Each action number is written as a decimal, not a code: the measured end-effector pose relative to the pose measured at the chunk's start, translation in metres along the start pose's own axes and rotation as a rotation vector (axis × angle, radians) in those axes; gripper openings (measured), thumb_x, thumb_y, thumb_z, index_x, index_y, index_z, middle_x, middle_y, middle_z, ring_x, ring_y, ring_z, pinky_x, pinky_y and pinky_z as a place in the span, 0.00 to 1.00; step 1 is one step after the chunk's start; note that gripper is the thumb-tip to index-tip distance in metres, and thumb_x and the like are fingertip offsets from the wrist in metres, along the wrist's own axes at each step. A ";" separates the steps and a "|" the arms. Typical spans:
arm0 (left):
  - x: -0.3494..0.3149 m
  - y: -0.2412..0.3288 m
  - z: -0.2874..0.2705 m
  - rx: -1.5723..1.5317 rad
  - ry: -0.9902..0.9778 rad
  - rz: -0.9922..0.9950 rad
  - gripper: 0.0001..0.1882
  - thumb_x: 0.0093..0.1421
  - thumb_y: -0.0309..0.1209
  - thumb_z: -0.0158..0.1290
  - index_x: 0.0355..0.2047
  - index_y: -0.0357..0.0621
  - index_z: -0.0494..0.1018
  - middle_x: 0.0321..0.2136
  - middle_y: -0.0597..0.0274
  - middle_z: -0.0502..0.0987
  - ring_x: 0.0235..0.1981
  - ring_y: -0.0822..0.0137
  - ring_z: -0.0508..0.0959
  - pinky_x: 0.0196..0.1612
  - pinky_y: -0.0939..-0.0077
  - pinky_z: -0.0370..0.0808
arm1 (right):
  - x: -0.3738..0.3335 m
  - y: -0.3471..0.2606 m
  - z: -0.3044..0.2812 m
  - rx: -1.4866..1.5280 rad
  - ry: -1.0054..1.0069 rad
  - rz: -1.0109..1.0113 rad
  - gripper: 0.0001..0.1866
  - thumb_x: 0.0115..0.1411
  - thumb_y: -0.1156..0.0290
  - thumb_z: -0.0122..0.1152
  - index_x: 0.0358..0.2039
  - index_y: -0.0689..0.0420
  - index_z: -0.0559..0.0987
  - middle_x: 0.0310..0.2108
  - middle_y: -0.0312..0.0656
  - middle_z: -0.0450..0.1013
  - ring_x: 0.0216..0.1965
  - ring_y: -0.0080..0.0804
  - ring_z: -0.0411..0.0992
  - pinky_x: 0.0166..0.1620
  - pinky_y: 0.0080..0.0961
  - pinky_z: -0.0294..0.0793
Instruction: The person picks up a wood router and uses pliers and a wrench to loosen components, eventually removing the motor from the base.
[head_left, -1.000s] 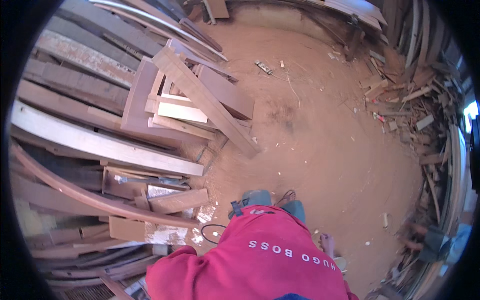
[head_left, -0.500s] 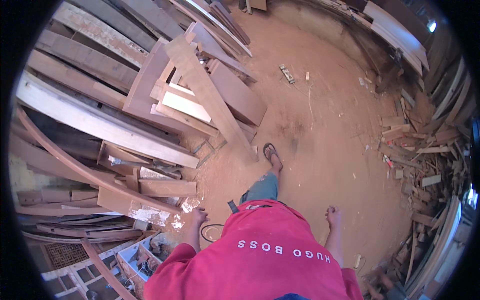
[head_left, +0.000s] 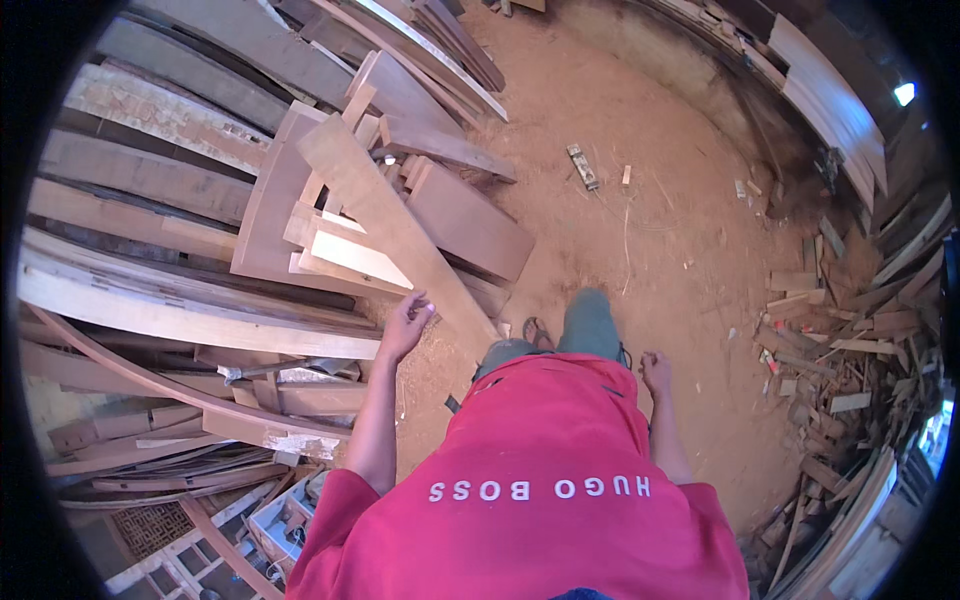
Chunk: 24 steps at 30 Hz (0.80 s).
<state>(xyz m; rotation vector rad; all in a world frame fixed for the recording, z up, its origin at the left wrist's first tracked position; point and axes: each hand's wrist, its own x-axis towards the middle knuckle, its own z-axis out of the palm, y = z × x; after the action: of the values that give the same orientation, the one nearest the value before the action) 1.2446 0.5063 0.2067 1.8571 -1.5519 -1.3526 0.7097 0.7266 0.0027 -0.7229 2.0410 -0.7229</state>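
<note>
My left hand (head_left: 407,322) is stretched forward beside a long flat wooden plank (head_left: 395,220), its fingers apart and holding nothing. Whether the fingertips touch the wood I cannot tell. That plank leans across a stack of brown boards (head_left: 470,220), its lower end close to my left knee. Under it lie shorter pale wood pieces (head_left: 355,256). My right hand (head_left: 656,375) hangs by my right side, fingers loosely bent and apart, with nothing in it.
Long boards (head_left: 200,300) fill the left side. A white box of odds and ends (head_left: 285,525) stands at the lower left. Wood offcuts (head_left: 830,340) are heaped along the right. On the dusty floor lies a small narrow block-like object (head_left: 582,167).
My left hand has moved up and forward to the leaning plank. I have stepped closer to the stack, and both knees now show. My right hand still hangs at my side.
</note>
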 end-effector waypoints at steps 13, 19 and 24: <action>0.226 0.084 0.056 -0.129 0.289 -0.093 0.28 0.63 0.40 0.58 0.58 0.36 0.69 0.53 0.45 0.76 0.55 0.56 0.76 0.53 0.67 0.75 | 0.308 -0.198 0.062 -0.565 -0.448 -0.308 0.15 0.62 0.66 0.58 0.43 0.63 0.79 0.27 0.47 0.79 0.28 0.32 0.79 0.33 0.30 0.78; 0.385 0.109 0.011 0.354 0.447 -0.092 0.34 0.61 0.38 0.59 0.63 0.34 0.63 0.62 0.39 0.65 0.64 0.46 0.66 0.65 0.61 0.63 | 0.451 -0.331 0.055 -0.413 -0.531 -0.216 0.13 0.63 0.67 0.58 0.43 0.62 0.79 0.31 0.44 0.78 0.27 0.30 0.77 0.30 0.27 0.76; 0.482 0.109 -0.012 0.511 0.649 -0.302 0.37 0.57 0.38 0.60 0.63 0.33 0.61 0.64 0.37 0.61 0.65 0.41 0.62 0.66 0.55 0.61 | 0.541 -0.442 0.038 -0.377 -0.487 -0.055 0.13 0.64 0.67 0.55 0.47 0.57 0.78 0.32 0.38 0.77 0.29 0.25 0.77 0.29 0.23 0.74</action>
<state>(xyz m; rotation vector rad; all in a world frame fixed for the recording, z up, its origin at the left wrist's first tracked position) 1.1635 0.0331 0.0897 2.5697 -1.3627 -0.3472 0.5789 0.0395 0.0201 -1.0566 1.7198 -0.1569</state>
